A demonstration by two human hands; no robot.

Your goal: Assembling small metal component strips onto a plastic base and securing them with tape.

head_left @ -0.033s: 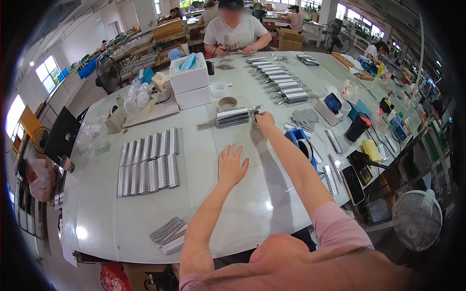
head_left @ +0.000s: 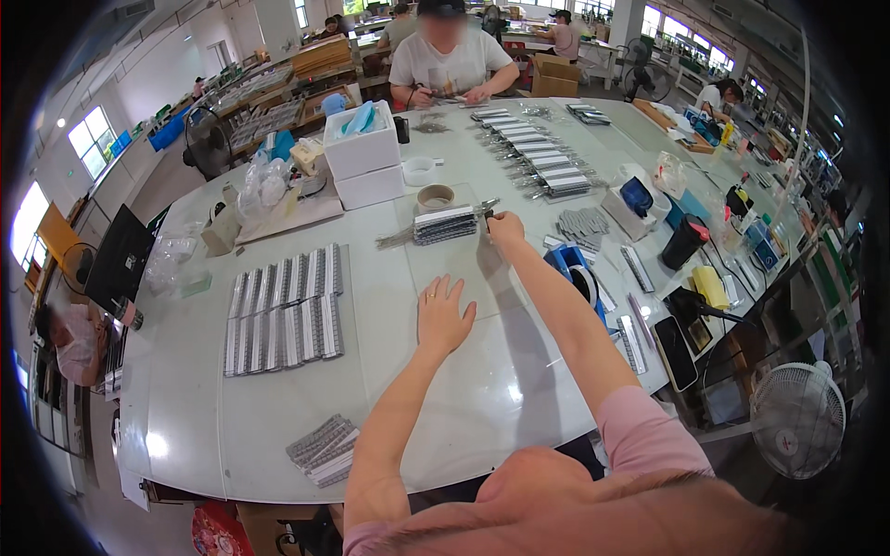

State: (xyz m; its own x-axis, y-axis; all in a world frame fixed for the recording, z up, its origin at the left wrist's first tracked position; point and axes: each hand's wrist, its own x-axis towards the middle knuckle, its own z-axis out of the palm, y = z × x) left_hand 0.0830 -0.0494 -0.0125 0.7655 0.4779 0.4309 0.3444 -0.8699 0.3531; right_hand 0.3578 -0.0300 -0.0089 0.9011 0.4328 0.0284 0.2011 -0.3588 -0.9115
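Note:
My left hand [head_left: 445,313] lies on the glassy table top with its fingers spread, holding nothing. My right hand [head_left: 505,230] reaches farther out, fingers closed at the right end of a small stack of grey-and-white strips [head_left: 443,226]. A small dark piece shows at those fingertips; what it is I cannot make out. Thin wires [head_left: 396,239] stick out from the stack's left end. Just behind the stack lies a roll of tape [head_left: 435,196]. To the left, two rows of similar strips [head_left: 284,310] lie side by side.
More strips [head_left: 322,451] lie by the near edge, left of my forearm. White foam boxes [head_left: 364,157] stand at the back left. Across the table a person [head_left: 454,65] works beside a long row of wired strips [head_left: 542,153]. A blue tape dispenser [head_left: 572,273] and phone [head_left: 675,354] are right.

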